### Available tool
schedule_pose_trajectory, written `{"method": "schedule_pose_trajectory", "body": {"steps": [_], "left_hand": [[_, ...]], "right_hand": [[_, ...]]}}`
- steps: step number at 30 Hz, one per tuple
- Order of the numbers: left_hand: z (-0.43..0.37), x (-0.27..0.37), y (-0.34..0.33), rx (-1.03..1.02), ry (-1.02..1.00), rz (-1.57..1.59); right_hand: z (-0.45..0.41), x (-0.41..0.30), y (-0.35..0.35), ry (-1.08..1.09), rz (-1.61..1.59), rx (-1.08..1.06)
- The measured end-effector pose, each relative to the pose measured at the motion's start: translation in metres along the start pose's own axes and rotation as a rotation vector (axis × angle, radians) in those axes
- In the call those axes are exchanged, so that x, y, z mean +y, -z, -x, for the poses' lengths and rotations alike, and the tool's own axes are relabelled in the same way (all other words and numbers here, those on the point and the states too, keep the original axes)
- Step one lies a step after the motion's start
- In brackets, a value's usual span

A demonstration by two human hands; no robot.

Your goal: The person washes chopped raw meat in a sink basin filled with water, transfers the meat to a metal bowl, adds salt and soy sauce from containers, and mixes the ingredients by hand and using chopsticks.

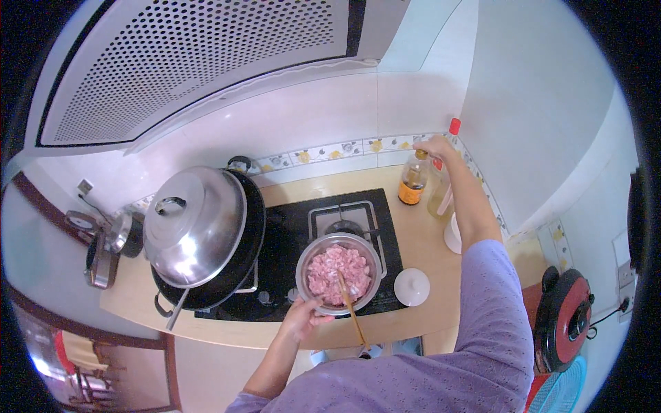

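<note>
My left hand (303, 316) grips the near-left rim of a stainless steel bowl (375, 248). Raw minced meat (330, 266) with some white powder on top fills much of it. A pair of wooden chopsticks (354, 320) leans in the meat, the free ends pointing towards me. Out at the back right, my right hand (436, 146) is closed around the cap and neck of a sauce bottle (412, 183), which has an orange label and dark liquid in its lower part. Its base seems to be at the counter.
A black wok (255, 248) with a domed steel lid (206, 227) occupies the left of the gas hob (284, 222). Behind my right arm are a red-capped bottle (439, 199) and a white container (452, 237). A white lid (412, 287) lies nearer. Overhead hangs the range hood (206, 67).
</note>
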State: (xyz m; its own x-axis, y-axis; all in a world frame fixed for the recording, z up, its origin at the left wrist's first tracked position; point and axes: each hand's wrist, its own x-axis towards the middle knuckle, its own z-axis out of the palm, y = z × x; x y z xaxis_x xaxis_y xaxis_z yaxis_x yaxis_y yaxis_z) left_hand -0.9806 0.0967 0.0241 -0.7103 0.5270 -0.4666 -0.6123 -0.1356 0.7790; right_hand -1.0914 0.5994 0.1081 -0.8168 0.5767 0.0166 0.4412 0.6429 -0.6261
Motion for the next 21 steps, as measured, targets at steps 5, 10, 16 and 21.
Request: {"method": "schedule_pose_trajectory", "body": {"steps": [5, 10, 16, 21], "left_hand": [[-0.003, -0.003, 0.004, 0.01, -0.017, -0.007], [-0.005, -0.006, 0.008, 0.012, 0.028, 0.004], [0.001, 0.0, -0.004, 0.049, 0.0, -0.025], [0.005, 0.001, 0.005, 0.054, -0.025, -0.035]], "right_hand": [[0.007, -0.021, 0.004, 0.069, 0.293, 0.103], [0.027, -0.042, -0.011, 0.373, 0.883, 0.28], [0.054, -0.034, -0.025, 0.355, 0.757, 0.287], [0.132, -0.02, -0.035, 0.17, 0.105, 0.503]]}}
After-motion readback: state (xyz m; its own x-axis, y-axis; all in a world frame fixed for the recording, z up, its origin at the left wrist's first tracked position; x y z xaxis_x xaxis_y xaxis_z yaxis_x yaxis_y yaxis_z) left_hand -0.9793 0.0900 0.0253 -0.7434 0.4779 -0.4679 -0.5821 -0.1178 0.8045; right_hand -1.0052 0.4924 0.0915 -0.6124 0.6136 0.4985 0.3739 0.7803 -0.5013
